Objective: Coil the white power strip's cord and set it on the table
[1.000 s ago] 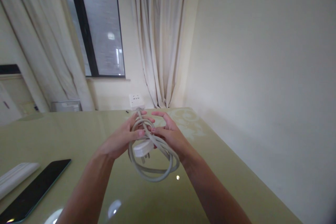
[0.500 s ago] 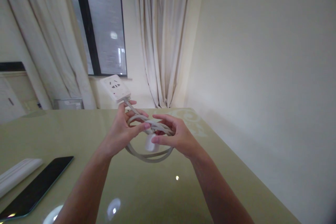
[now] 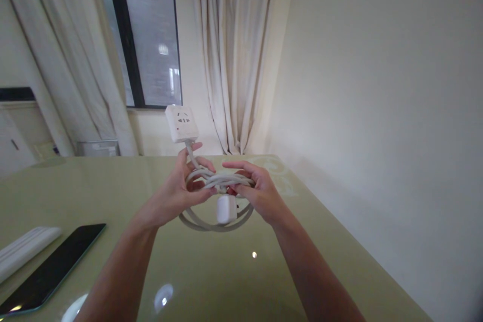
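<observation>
Between my hands is a coiled extension cord, its pale grey cable bundled in loops above the table. My left hand grips the left side of the bundle, thumb in front and fingers behind. On the right side, my right hand pinches the loops between thumb and fingers, with its index finger stretched along the top. The white socket block sticks up above my left hand, its slotted face toward me. Below the bundle hangs the white plug, and a lower cable loop sags beneath it.
At the left of the glossy greenish table lie a black flat panel and a white bar-shaped object. A wall runs along the table's right side. Curtains and a window stand behind.
The socket block has swung right and turned more upright. The plug has shifted slightly right and now hangs free of my right thumb, which has moved up onto the cable loops.
</observation>
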Demonstrator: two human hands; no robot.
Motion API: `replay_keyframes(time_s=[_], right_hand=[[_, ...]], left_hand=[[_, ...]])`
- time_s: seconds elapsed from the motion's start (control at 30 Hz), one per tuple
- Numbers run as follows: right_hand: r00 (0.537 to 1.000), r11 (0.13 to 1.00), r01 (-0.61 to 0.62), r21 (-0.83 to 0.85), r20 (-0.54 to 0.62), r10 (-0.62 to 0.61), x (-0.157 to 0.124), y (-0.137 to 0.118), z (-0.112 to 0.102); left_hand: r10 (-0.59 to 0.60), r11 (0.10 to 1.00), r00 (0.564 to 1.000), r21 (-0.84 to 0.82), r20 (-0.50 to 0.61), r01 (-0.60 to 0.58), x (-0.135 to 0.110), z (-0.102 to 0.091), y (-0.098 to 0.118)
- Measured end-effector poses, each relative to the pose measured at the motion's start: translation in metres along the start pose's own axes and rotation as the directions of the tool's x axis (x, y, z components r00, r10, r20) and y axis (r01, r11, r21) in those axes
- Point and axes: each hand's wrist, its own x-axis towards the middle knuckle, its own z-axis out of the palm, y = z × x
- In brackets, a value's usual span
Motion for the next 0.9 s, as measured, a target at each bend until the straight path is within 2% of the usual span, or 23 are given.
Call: replay_keyframes(time_s=[0.1, 0.17, 0.33, 0.4, 0.5, 0.57, 0.63, 0.7, 0.77, 0.9], right_hand=[[0.999, 0.997, -0.040, 0.063, -0.018, 0.041, 0.001, 0.001, 0.000], [0.999, 0.995, -0.047, 0.083, -0.018, 0.049, 0.002, -0.001, 0.000], [0.999, 0.998, -0.042, 0.046, 0.028, 0.041, 0.003, -0.002, -0.004], [1.000, 1.000, 0.006, 0.011, 0.006, -0.006, 0.004, 0.002, -0.006], [0.985, 0.988, 0.145, -0.046, -0.091, -0.149, 0.008, 0.009, -0.010], [0.964, 0.961, 0.209, -0.182, -0.129, -0.234, 0.008, 0.010, -0.014], [0.936, 0.875, 0.232, -0.424, -0.149, -0.320, 0.006, 0.003, -0.019], [0.889, 0.729, 0.233, -0.644, -0.162, -0.428, 0.000, -0.009, -0.024], [0.858, 0.611, 0.244, -0.753, -0.127, -0.498, -0.008, -0.024, -0.024], [0.906, 0.452, 0.216, -0.865, 0.005, -0.424, -0.021, -0.042, -0.015]], left_hand=[[0.070, 0.994, 0.991, 0.086, -0.116, -0.060, 0.002, 0.004, -0.002], [0.090, 0.989, 0.984, 0.128, -0.155, -0.071, 0.004, 0.006, -0.003], [0.032, 0.998, 0.995, 0.052, -0.097, -0.027, 0.005, 0.007, -0.007], [-0.010, 1.000, 0.999, 0.007, -0.051, 0.010, 0.004, 0.008, -0.008], [-0.060, 0.998, 0.998, -0.026, 0.020, 0.060, 0.004, 0.011, -0.011], [-0.056, 0.998, 0.998, -0.030, 0.004, 0.056, 0.005, 0.014, -0.015], [-0.033, 0.999, 0.998, -0.031, -0.058, 0.032, 0.008, 0.019, -0.020], [-0.015, 0.999, 0.992, -0.035, -0.128, 0.011, 0.012, 0.024, -0.026], [-0.006, 1.000, 0.981, -0.030, -0.193, 0.000, 0.015, 0.027, -0.029], [0.024, 0.999, 0.956, -0.021, -0.294, -0.031, 0.017, 0.027, -0.030]])
